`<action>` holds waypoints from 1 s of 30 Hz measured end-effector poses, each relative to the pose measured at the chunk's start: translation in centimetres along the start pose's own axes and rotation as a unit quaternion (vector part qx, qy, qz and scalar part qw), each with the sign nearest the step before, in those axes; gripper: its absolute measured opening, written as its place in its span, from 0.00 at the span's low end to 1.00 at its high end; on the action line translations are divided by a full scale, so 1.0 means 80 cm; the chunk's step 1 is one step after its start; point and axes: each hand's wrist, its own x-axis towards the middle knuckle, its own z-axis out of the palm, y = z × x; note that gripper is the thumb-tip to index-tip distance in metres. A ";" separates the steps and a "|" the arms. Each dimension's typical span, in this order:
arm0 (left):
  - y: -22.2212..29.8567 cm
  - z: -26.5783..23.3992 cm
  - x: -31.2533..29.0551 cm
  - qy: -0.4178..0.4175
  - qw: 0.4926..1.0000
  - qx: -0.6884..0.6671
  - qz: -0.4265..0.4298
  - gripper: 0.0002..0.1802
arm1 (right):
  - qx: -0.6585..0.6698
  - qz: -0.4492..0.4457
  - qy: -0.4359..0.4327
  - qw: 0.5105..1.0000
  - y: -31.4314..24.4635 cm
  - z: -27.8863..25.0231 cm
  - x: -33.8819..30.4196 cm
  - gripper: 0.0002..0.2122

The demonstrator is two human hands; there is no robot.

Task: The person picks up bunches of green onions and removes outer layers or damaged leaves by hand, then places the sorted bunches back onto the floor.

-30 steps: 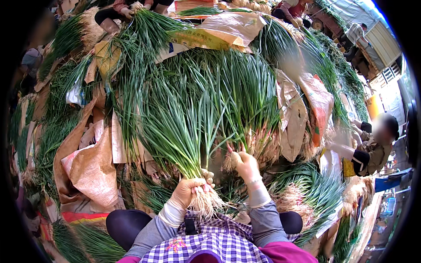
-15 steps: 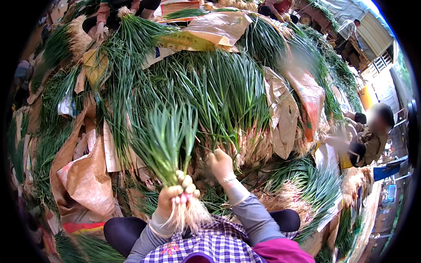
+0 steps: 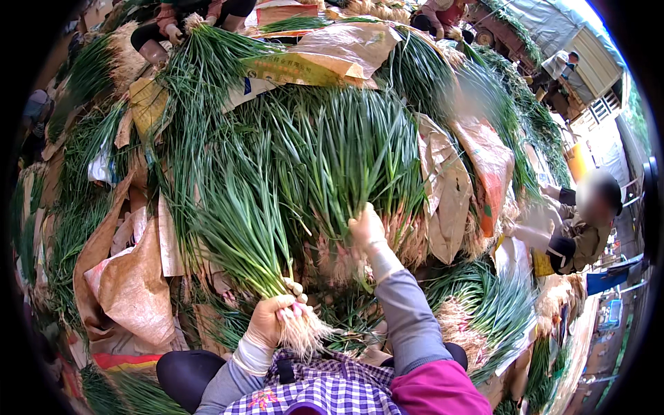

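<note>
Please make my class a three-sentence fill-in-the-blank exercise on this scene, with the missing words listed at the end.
1. The left hand grips a bunch of green onions close to its pale, stringy ____.
2. The right hand is farther from the apron than the ____ hand.
3. The apron is checked in white and ____.

Missing words: roots; left; purple.

Floor (image 3: 603, 353) mostly hidden under gr. onions (image 3: 346, 152).
Ctr. heap: leaves far side, pale roots near side. Smaller pile (image 3: 499, 311) lower R, roots twd. L. Crumpled brn. sack (image 3: 138, 290) at L; tan sheet (image 3: 446, 200) & orange-wht. sack (image 3: 490, 169) R of heap; yellowish-tan sack (image 3: 339, 52) across far edge.
</note>
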 end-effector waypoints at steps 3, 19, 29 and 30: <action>0.006 0.028 -0.012 -0.109 0.994 -0.002 0.031 0.20 | -0.099 -0.103 0.119 0.983 -0.039 -0.040 -0.046 0.12; -0.011 -0.015 0.005 0.018 0.999 0.017 -0.036 0.23 | 0.522 -0.083 -0.018 0.849 0.062 -0.060 -0.043 0.09; -0.007 0.000 -0.011 0.032 0.993 0.094 -0.065 0.11 | 0.533 -0.044 -0.113 0.837 0.018 -0.044 -0.134 0.09; -0.008 0.005 -0.012 0.024 0.994 0.088 -0.067 0.12 | 0.493 -0.051 -0.136 0.858 0.006 -0.035 -0.157 0.08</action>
